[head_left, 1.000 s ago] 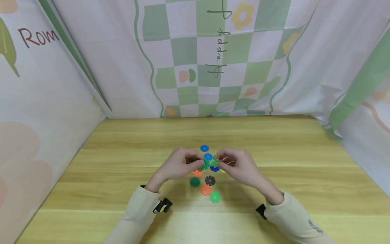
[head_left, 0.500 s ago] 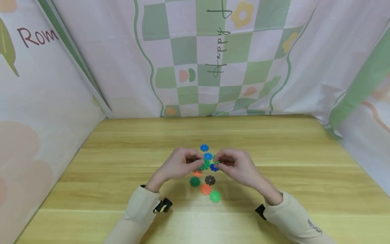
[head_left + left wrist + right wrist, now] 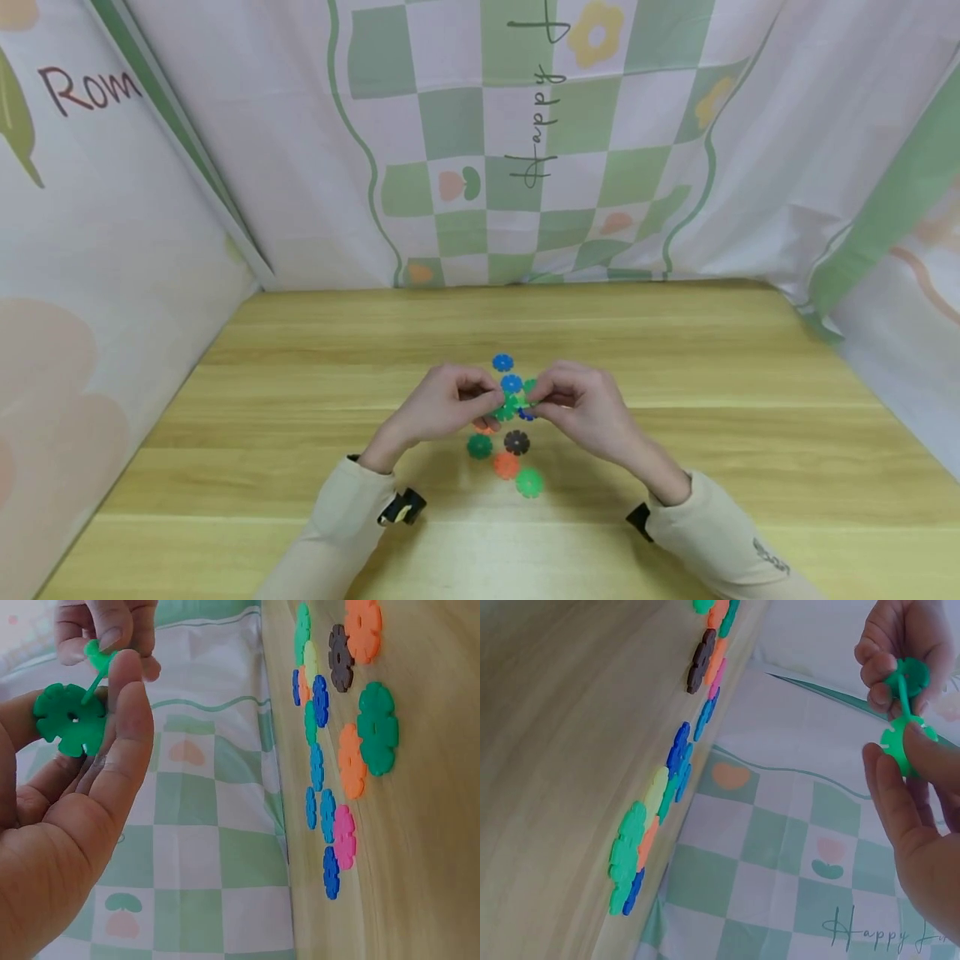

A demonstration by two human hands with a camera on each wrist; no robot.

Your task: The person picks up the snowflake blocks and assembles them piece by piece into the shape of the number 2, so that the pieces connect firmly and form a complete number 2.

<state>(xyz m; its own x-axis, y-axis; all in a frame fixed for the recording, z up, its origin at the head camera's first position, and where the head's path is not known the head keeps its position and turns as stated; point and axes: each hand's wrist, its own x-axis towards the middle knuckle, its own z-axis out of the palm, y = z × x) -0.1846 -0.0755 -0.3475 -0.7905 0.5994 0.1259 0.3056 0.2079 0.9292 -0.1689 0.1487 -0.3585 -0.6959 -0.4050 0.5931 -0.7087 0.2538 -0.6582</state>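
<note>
The left hand (image 3: 437, 405) pinched a green disc (image 3: 61, 720) and the right hand (image 3: 591, 408) a lighter disc (image 3: 895, 739), which risked slipping if pushed askew.

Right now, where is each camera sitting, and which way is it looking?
Head: worn on the head, facing forward and down at the table; both sleeves, the left hand and the right hand show.
Left wrist: worn there, facing the darker green disc in the left hand; the right hand shows above.
Right wrist: worn there, facing the lighter green disc in the right hand; the left hand shows beyond.
Both wrist views share these discs and the checkered cloth.
</note>
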